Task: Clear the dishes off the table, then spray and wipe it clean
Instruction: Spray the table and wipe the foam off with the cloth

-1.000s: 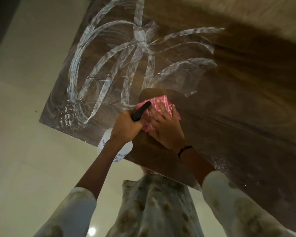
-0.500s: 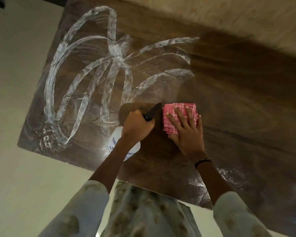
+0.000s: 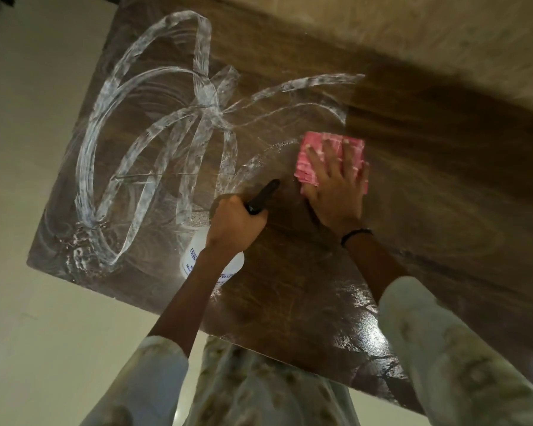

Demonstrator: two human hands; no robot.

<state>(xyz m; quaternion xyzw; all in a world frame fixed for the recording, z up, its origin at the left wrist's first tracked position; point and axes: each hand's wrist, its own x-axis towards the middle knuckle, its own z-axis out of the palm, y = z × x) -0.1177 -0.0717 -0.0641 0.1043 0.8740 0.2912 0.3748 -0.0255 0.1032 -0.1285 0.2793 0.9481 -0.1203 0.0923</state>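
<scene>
A dark wooden table (image 3: 443,186) fills the view, with white looping streaks of wet spray (image 3: 154,130) across its left half. My right hand (image 3: 336,186) lies flat, fingers spread, pressing a folded pink checked cloth (image 3: 320,146) onto the table near the middle. My left hand (image 3: 234,222) is closed around the neck of a white spray bottle (image 3: 197,256) with a black nozzle (image 3: 263,195) that points up and right toward the cloth. The bottle hangs just over the table's near-left part.
Pale tiled floor (image 3: 28,149) lies to the left of and below the table. The table's near edge (image 3: 290,345) runs diagonally in front of my patterned shirt. A lighter band of the tabletop (image 3: 413,32) crosses the far right.
My right hand has slid the pink cloth up and to the right, away from the spray bottle. My left hand keeps the bottle in about the same spot.
</scene>
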